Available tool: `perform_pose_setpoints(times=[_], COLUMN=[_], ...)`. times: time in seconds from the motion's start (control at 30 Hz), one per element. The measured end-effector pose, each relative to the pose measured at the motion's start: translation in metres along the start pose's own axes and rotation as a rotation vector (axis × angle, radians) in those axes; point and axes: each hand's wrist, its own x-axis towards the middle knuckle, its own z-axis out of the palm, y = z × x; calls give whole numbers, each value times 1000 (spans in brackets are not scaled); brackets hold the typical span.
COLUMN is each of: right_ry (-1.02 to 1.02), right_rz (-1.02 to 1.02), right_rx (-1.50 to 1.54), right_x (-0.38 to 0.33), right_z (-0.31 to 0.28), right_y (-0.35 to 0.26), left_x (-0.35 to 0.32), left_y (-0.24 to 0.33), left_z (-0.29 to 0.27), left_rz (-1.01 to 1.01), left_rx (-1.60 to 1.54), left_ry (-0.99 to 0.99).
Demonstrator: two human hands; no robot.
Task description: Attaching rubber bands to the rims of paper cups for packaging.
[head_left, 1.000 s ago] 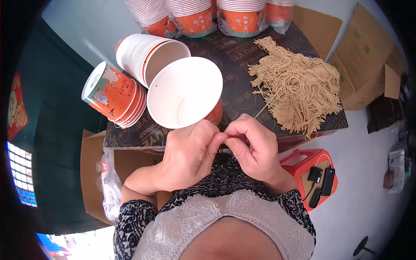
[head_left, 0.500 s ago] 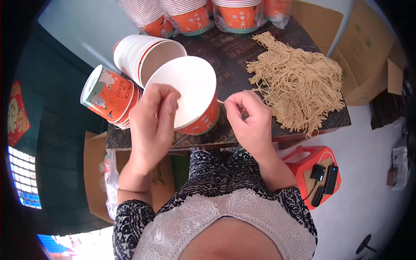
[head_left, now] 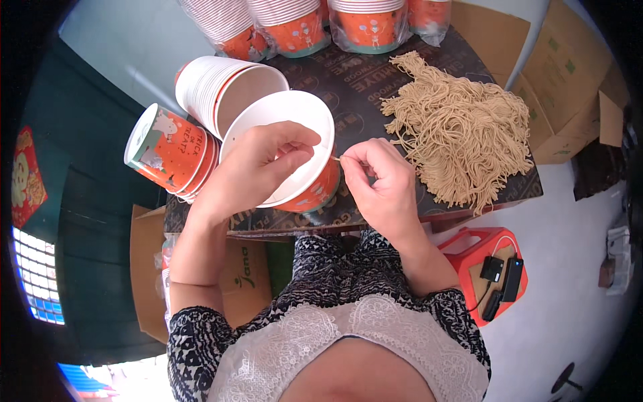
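Note:
A large orange paper bucket (head_left: 309, 199) with a white inside stands near the table's front edge, its mouth tilted toward me. Over that mouth is my left hand (head_left: 271, 161), its fingers loosely curved and apart from the thumb, with nothing visible between them. At the bucket's right side my right hand (head_left: 382, 181) is closed in a pinch. It grips the end of a tan cord (head_left: 337, 159) that comes out of the bucket's wall just below the rim. The rest of the cord is hidden. Right of this hand lies a big heap of tan cords (head_left: 462, 134).
White-rimmed buckets (head_left: 207, 94) lie nested on their side behind the left hand. Another orange stack (head_left: 171, 147) lies at the table's left. Plastic-wrapped stacks (head_left: 368, 30) line the back of the dark table (head_left: 341, 80). A red stool (head_left: 469, 244) holds black devices; cardboard boxes (head_left: 562, 74) stand right.
My left hand has moved right across the bucket's mouth, toward its right rim. My right hand has shifted slightly left, close against the bucket, still pinching the cord.

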Motion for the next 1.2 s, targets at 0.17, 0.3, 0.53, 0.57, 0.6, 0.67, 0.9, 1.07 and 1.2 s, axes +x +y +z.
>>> perform_pose_setpoints(times=[0.17,0.3,0.53,0.57,0.6,0.67,0.9,1.07,1.2], right_ry=[2,12,5,1,-4,-118,-333,-125,-12], right_rz=[-36,-51,-50,-87,-123,-83,-378,-164,44], right_rx=[20,34,43,21,-2,-132,-75,133,510], right_x=[3,5,4,3,2,-5,-30,-11,3], right_z=[4,8,12,11,9,-4,-12,-21,-20], right_y=[2,2,1,1,0,-8,-49,-49,-32], left_x=[6,11,15,15,14,12,11,10,8], left_y=[-4,-7,-4,-2,-2,-4,-4,-8,-5], left_z=[0,2,7,6,7,7,7,1,3], left_rz=[93,100,28,37,39,27,88,-44,-33], left_rx=[44,53,-19,2,1,52,112,-84,-291], left_ry=[-74,-108,-121,-112,-110,-30,64,23,30])
